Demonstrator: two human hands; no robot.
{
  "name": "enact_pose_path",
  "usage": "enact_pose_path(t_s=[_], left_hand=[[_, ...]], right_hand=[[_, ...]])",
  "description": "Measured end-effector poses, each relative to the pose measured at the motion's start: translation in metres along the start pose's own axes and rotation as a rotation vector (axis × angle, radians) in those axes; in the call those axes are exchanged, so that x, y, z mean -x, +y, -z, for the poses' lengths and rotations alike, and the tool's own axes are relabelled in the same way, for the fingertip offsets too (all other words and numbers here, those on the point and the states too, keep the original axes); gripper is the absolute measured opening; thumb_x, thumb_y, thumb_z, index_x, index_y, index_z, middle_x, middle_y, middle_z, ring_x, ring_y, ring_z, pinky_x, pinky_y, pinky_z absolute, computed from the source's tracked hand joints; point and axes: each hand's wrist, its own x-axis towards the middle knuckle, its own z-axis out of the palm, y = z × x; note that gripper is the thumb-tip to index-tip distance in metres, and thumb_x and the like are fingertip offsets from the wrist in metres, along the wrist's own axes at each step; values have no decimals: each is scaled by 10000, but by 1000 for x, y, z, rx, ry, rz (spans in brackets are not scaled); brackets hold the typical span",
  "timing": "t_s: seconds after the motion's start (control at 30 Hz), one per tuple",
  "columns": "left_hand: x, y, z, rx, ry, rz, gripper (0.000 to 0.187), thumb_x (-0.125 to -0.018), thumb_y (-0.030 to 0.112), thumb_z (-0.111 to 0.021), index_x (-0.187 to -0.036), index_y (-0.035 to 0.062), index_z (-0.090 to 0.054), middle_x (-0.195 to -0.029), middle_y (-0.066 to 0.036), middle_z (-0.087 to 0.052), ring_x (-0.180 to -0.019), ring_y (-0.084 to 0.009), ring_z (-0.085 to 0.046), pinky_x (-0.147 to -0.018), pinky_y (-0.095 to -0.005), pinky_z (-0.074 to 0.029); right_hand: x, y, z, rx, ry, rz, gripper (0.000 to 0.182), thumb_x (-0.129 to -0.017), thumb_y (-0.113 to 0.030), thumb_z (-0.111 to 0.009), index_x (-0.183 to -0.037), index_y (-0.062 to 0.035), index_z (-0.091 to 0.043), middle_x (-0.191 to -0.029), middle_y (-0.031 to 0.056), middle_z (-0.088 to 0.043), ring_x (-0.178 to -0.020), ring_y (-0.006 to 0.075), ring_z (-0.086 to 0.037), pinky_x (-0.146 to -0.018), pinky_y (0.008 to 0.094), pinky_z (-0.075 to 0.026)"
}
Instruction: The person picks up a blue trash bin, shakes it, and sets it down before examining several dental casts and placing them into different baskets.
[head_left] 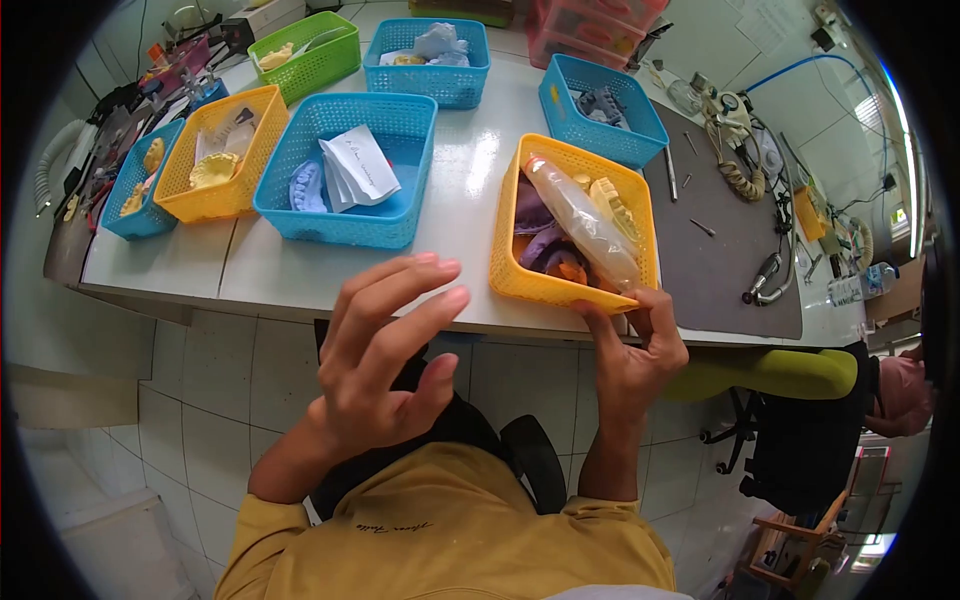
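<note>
My right hand (640, 345) pinches the front rim of a yellow plastic basket (520, 280) at the table's edge. Inside it lie a clear plastic bag (585, 222), a yellowish dental cast (613, 207) and purple dental impressions (545, 245). In the air left of that basket, my left hand (385, 355) is open, fingers spread and holding nothing. Beyond it stands a larger blue basket (345, 232) with a folded white paper (360, 170) and a pale blue-violet dental impression (307, 187).
More baskets stand behind: a green basket (330, 60), a blue basket (430, 85), another blue basket (625, 145) and a yellow basket (215, 207). Small metal tools and a coiled hose (745, 180) lie on the grey mat (700, 270). Another person (903, 395) is at far right.
</note>
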Motion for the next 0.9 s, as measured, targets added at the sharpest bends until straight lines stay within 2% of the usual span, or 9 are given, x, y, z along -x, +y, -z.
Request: enact_pose_path(t_s=[0.03,0.13,0.2,0.3,0.47,0.57,0.67,0.83,0.9], left_hand=[[-7,-2,-5,-10,0,4,468,-907,213,-611,-1319,24,-494,-1249,-214,-566,-1137,-363,-568,-944,-432,-480],[-25,-6,-18,7,-46,-5,530,-881,260,-657,-1333,28,-508,-1311,-177,-538,-1183,-348,-540,-1001,-465,-440],[-38,-7,-20,-114,-161,19,590,-893,396,-647,-1334,30,-507,-1363,-146,-514,-1270,-331,-484,-1076,-485,-371],[-52,-6,-21,-212,-256,5,631,-845,399,-693,-1342,58,-508,-1337,-111,-529,-1276,-306,-478,-1103,-504,-343],[-51,-13,-16,-211,-332,17,583,-780,351,-750,-1262,78,-569,-1252,-108,-565,-1231,-301,-515,-1103,-514,-349],[-50,-15,-18,-173,-299,4,518,-760,330,-768,-1186,79,-614,-1203,-108,-590,-1193,-306,-544,-1084,-516,-375],[-49,-15,-19,-166,-266,6,478,-757,326,-772,-1141,76,-637,-1181,-105,-603,-1172,-308,-559,-1065,-515,-401],[-47,-16,-20,-169,-249,12,479,-751,330,-778,-1130,71,-642,-1179,-104,-607,-1169,-308,-562,-1052,-511,-418],[-46,-17,-20,-175,-258,12,493,-743,328,-784,-1137,69,-641,-1188,-105,-610,-1168,-307,-564,-1048,-508,-423]], right_hand=[[1,-5,-5,-23,-18,-2,374,-711,-172,-857,-978,-22,-641,-954,134,-700,-878,217,-701,-744,343,-568],[2,-19,-18,32,-58,86,362,-723,-170,-849,-992,-28,-652,-997,148,-702,-946,237,-702,-764,357,-565],[5,-19,-20,75,-106,124,437,-740,-184,-842,-1082,-14,-629,-1080,175,-686,-1015,265,-687,-794,372,-566],[7,-24,-22,-219,-20,32,569,-796,-225,-806,-1229,16,-527,-1210,218,-627,-1049,312,-667,-856,392,-560],[-30,-10,5,-142,23,87,356,-878,-240,-724,-1109,9,-616,-1167,214,-650,-989,265,-682,-851,343,-547],[-61,-11,12,-103,-56,152,145,-875,-126,-701,-965,-13,-690,-1078,174,-691,-991,254,-677,-844,333,-538],[-86,-18,16,87,-215,340,176,-850,-110,-718,-1002,-25,-695,-1068,160,-696,-988,279,-678,-854,346,-528],[-100,-29,4,282,-449,412,260,-766,-182,-785,-983,-57,-716,-1120,87,-668,-1169,319,-562,-956,418,-464],[-101,-25,-1,265,-465,432,256,-765,-176,-785,-978,-53,-715,-1095,87,-677,-1156,315,-571,-944,415,-469]])
